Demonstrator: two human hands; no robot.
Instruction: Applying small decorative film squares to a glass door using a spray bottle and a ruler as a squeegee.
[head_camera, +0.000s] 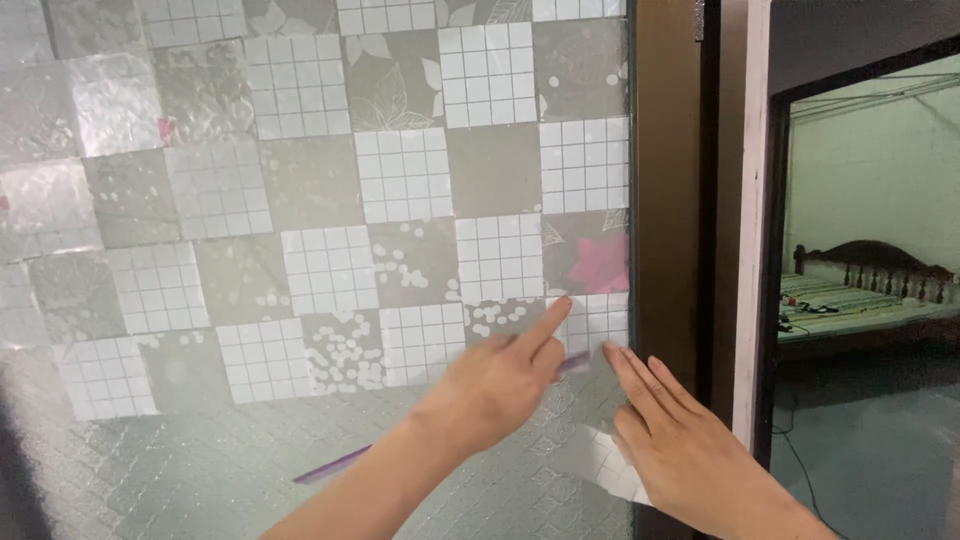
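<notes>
A patterned window film (400, 180) of grey and white-grid squares covers a textured glass pane (200, 470). My left hand (495, 385) reaches in from the lower middle, its index finger pressing the film's lower right part. My right hand (680, 450) lies flat beside it, fingertips on the film's bottom right corner near the brown frame (665, 200). Under my right hand a loose flap of film (600, 462) stands off the glass. A thin purple strip (335, 466) runs diagonally below my left forearm.
The brown frame and a white jamb (750, 220) border the pane on the right. Beyond them an open doorway shows a room with a wooden bed (865, 290) and a grey floor.
</notes>
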